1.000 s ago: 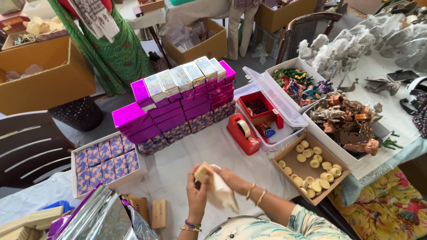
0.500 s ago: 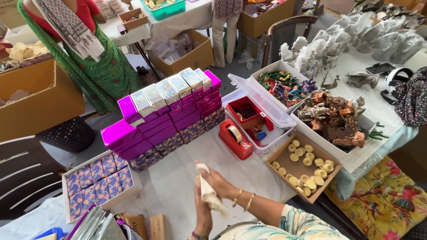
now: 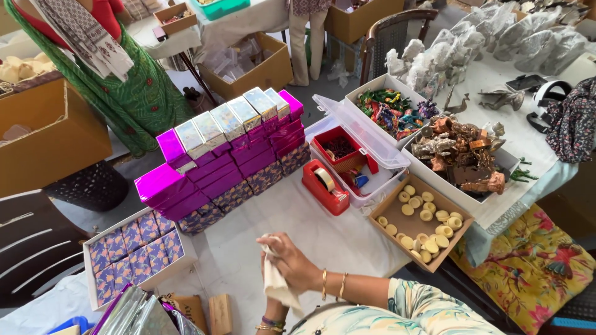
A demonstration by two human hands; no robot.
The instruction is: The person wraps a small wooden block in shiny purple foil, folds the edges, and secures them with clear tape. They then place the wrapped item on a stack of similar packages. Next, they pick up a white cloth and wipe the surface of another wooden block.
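Held item: a cream cloth, folded or bunched, at the near table edge, clasped between both hands.
Right hand: fingers curled over the cloth's upper end, closed on it.
Left hand: mostly hidden beneath the cloth; appears to grip from below, but the fingers' closure cannot be told.
Handling: likely light, soft, limp; a pinch at the top edge would suit.
Long axis: roughly vertical in view, free end hanging toward the person.
Surroundings: magenta gift boxes, red tape dispenser.
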